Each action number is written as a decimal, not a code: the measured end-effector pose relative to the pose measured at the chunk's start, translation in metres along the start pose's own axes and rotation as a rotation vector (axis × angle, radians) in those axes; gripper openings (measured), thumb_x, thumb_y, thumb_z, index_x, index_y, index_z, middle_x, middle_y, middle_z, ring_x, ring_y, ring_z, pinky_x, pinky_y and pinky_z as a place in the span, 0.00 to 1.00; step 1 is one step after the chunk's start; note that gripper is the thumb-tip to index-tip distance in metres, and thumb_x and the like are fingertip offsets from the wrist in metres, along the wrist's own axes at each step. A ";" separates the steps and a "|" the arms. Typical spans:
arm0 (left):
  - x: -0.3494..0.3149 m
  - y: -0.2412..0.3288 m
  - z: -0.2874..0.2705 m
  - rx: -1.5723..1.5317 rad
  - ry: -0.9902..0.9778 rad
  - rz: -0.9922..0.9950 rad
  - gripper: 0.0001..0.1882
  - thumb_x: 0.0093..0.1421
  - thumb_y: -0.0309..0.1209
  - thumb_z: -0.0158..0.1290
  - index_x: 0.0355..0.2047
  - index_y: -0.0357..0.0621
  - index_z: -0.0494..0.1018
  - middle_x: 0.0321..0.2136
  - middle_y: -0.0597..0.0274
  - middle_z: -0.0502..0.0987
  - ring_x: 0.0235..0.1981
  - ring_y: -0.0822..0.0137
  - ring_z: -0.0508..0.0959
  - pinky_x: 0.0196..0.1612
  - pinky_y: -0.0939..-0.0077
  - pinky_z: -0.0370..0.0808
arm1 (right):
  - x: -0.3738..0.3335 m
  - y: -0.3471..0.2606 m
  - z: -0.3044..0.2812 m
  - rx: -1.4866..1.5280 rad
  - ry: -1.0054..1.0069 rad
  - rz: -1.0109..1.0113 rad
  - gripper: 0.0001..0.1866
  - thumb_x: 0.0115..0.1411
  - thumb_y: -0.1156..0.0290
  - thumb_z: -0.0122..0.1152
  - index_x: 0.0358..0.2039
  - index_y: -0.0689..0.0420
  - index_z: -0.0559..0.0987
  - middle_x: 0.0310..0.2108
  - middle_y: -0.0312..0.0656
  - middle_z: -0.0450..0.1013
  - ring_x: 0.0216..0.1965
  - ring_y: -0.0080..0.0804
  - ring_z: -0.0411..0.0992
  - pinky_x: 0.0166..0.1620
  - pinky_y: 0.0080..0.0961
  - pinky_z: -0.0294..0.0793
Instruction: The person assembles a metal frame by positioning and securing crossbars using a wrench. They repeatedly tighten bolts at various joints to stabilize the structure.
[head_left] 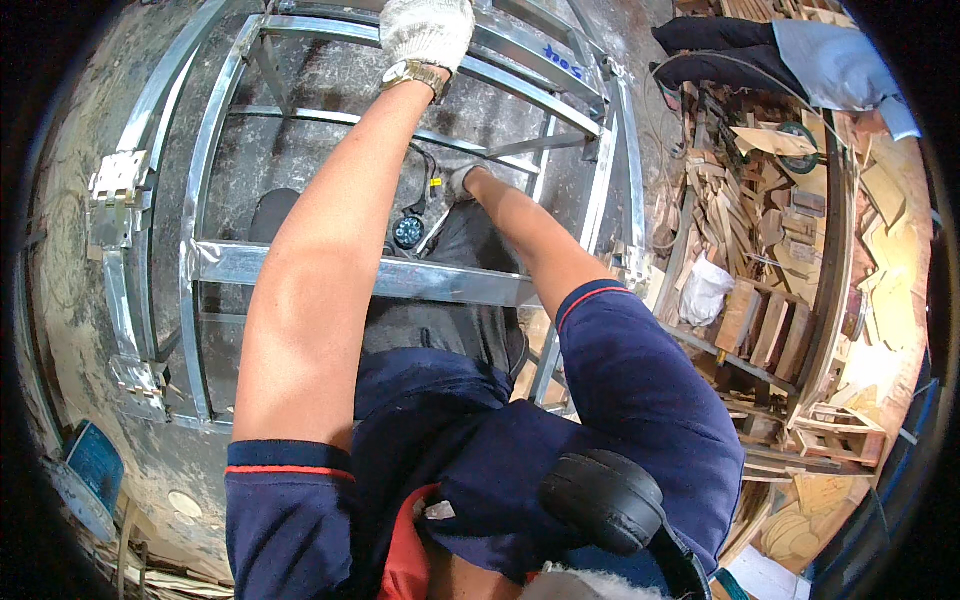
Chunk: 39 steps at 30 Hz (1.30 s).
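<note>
A welded frame [430,282] of shiny square metal tube lies around my legs on the floor. My left hand [427,32], in a white knitted glove with a watch at the wrist, reaches far over its upper bars. The fingers run to the picture's top edge, so their grip is hidden. My right hand [463,184], also gloved, is low inside the frame, beside my dark-trousered leg. Its fingers are hidden too. Near it lies a round dark disc-like tool part [408,232], and a thin silvery strip [432,236] slants below the hand. A black cord [424,170] with a yellow tag lies close by.
Stacked wood offcuts [715,215] fill the right side, with a white bag [706,292] among them. Another person [800,65] is at the upper right. Metal hinge-like brackets [122,190] sit on the frame's left side. A blue chair-like object [95,468] stands lower left.
</note>
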<state>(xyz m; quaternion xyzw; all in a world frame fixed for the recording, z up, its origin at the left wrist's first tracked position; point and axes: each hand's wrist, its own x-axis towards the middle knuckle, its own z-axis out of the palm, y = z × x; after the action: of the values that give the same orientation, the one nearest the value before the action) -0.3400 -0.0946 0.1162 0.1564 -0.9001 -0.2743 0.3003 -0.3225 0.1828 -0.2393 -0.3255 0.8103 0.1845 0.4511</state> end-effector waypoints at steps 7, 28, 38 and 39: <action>0.001 -0.001 0.001 0.032 -0.003 0.013 0.15 0.57 0.34 0.55 0.44 0.47 0.71 0.37 0.55 0.78 0.41 0.55 0.79 0.43 0.59 0.77 | -0.041 -0.006 -0.038 0.037 -0.074 0.039 0.34 0.51 0.40 0.61 0.49 0.53 0.83 0.53 0.49 0.77 0.53 0.45 0.75 0.56 0.39 0.73; 0.001 -0.001 0.008 0.015 0.012 -0.021 0.09 0.66 0.40 0.47 0.40 0.51 0.71 0.32 0.55 0.78 0.32 0.53 0.81 0.34 0.54 0.78 | -0.219 -0.111 -0.198 -0.365 0.153 -0.198 0.15 0.48 0.65 0.65 0.36 0.55 0.86 0.38 0.49 0.82 0.40 0.47 0.81 0.41 0.42 0.80; 0.003 0.000 0.020 -0.013 -0.026 -0.099 0.14 0.69 0.45 0.42 0.40 0.51 0.71 0.34 0.52 0.78 0.32 0.49 0.81 0.34 0.50 0.77 | -0.495 -0.024 -0.327 0.152 0.397 0.022 0.16 0.59 0.61 0.61 0.37 0.63 0.79 0.27 0.53 0.76 0.30 0.50 0.75 0.35 0.39 0.72; 0.003 0.000 0.020 -0.039 -0.035 -0.104 0.14 0.69 0.45 0.42 0.40 0.50 0.71 0.34 0.52 0.78 0.31 0.48 0.81 0.34 0.49 0.77 | -0.499 -0.020 -0.331 0.030 0.570 -0.076 0.15 0.60 0.65 0.59 0.40 0.63 0.78 0.27 0.53 0.75 0.30 0.49 0.76 0.35 0.38 0.73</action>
<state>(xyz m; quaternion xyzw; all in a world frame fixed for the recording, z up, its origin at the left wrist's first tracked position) -0.3549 -0.0881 0.1047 0.1923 -0.8903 -0.3100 0.2726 -0.3203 0.1522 0.3587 -0.3878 0.8942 0.0565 0.2164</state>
